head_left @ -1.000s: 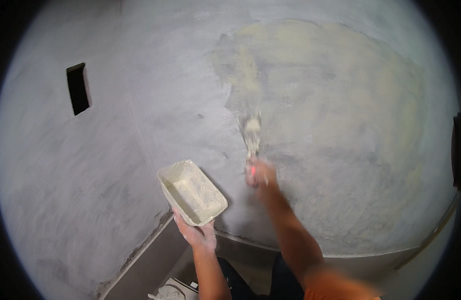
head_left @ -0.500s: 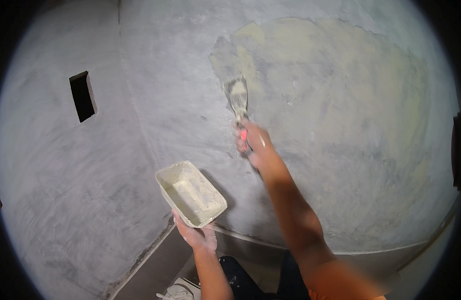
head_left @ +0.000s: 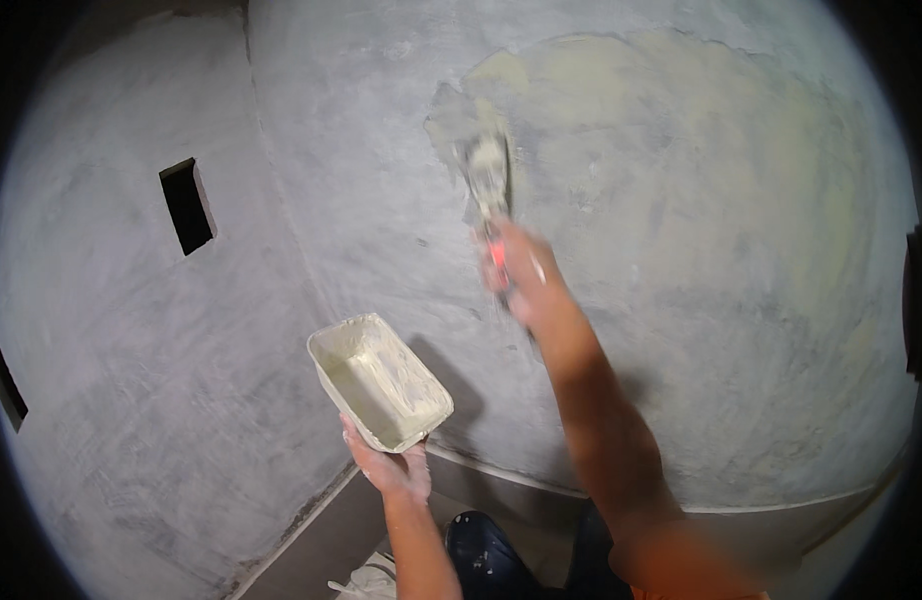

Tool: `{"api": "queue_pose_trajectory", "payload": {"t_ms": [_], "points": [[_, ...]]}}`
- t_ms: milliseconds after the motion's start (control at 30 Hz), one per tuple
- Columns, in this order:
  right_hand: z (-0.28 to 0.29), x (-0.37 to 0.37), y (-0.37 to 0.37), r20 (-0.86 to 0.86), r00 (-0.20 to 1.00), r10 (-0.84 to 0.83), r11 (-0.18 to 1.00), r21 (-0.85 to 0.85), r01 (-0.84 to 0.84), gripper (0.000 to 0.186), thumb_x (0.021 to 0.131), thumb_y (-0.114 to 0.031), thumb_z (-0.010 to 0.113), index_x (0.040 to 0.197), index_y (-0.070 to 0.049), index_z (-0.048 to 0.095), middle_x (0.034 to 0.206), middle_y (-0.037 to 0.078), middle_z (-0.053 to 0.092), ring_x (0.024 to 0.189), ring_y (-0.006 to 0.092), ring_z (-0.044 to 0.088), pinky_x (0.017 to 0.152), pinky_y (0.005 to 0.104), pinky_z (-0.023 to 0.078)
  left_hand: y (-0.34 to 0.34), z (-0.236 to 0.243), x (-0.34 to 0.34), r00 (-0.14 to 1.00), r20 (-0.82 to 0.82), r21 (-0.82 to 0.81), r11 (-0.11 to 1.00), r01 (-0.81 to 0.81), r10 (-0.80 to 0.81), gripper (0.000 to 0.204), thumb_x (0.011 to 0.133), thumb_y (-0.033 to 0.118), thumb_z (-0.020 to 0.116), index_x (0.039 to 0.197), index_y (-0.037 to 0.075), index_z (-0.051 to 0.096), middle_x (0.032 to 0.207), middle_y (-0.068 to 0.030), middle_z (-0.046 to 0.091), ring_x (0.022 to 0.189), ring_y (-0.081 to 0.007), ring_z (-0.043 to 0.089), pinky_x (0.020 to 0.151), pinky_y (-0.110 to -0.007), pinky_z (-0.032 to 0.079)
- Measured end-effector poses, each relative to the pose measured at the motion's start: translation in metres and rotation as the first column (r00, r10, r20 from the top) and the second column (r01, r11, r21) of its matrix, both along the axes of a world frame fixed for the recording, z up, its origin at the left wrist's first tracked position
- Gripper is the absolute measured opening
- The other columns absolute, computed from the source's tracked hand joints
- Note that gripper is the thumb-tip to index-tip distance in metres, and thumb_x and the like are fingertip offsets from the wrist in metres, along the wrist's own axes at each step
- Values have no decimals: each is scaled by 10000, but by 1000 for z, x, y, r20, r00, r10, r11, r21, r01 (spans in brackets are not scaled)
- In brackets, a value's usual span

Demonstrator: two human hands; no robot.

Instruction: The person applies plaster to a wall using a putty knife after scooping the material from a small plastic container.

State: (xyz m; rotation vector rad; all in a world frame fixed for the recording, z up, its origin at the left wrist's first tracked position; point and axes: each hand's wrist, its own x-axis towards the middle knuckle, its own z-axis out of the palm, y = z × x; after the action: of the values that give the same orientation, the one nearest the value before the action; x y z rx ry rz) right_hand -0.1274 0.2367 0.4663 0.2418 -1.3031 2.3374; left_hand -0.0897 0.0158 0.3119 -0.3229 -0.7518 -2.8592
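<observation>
My right hand (head_left: 521, 270) is closed around the handle of a putty knife (head_left: 488, 175), which shows a bit of red. Its blade, smeared with pale filler, lies at the left edge of a yellowish filler patch (head_left: 671, 150) on the grey wall. Motion blurs the blade, so I cannot tell whether it touches the wall. Lower left, my left hand (head_left: 389, 468) grips the near end of a whitish rectangular tub (head_left: 331, 370) from below, fingers mostly hidden under it. Pale filler coats the tub's inside, and white residue covers that hand.
A vertical corner joins the facing wall to a left wall (head_left: 131, 330) with a dark rectangular opening (head_left: 187, 207). Another dark slot (head_left: 5, 380) shows at the far left. Grey skirting (head_left: 321, 535) runs along the bottom. A whitish cloth-like thing (head_left: 369, 580) lies low, beside my left forearm.
The putty knife and my right hand have moved slightly up and right along the patch's edge. The tub stays nearly still in my left hand. The view has shifted a little left.
</observation>
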Motion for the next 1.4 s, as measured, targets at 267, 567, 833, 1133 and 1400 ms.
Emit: {"api": "queue_pose_trajectory", "payload": {"t_ms": [267, 567, 833, 1133, 1400], "points": [[38, -4, 2, 65, 976, -206, 975, -67, 210, 275, 992, -304, 660, 917, -40, 664, 656, -27, 508, 493, 67, 418, 432, 232, 303, 2, -2, -4, 990, 94, 56, 994, 96, -101, 609, 1012, 585, 522, 1439, 157, 452, 1410, -74, 521, 1238, -295, 561, 934, -493, 514], [-162, 82, -45, 443, 896, 31, 950, -292, 112, 344, 1059, -323, 515, 998, -8, 642, 694, 25, 527, 497, 114, 449, 442, 262, 345, -9, -29, -26, 994, 93, 43, 998, 52, -56, 548, 1048, 533, 475, 1439, 150, 458, 1404, -83, 557, 1222, -299, 610, 944, -528, 554], [-188, 102, -46, 397, 835, 381, 923, -118, -365, 487, 1054, -471, 498, 1093, 0, 616, 774, 131, 661, 435, 160, 531, 354, 260, 359, -9, -31, -28, 965, 240, 57, 994, 91, -103, 484, 1098, 437, 418, 1412, 76, 491, 1318, -81, 611, 1176, -239, 625, 997, -421, 518], [-210, 98, -71, 568, 708, 420, 887, -90, -453, 493, 1064, -493, 488, 1027, -15, 604, 721, 105, 631, 430, 130, 485, 366, 257, 332, 8, -28, -38, 978, 167, 176, 980, 97, -127, 580, 1095, 483, 393, 1499, 66, 407, 1401, -121, 555, 1224, -289, 594, 1009, -449, 505], [-239, 129, -43, 692, 580, 430, 849, -92, -520, 488, 1077, -444, 495, 929, -2, 638, 697, 67, 620, 425, 97, 444, 366, 248, 316, -2, -28, -55, 994, 107, 160, 987, -16, -2, 559, 1079, 475, 438, 1477, 83, 431, 1415, -118, 552, 1256, -307, 598, 1027, -494, 535]]}}
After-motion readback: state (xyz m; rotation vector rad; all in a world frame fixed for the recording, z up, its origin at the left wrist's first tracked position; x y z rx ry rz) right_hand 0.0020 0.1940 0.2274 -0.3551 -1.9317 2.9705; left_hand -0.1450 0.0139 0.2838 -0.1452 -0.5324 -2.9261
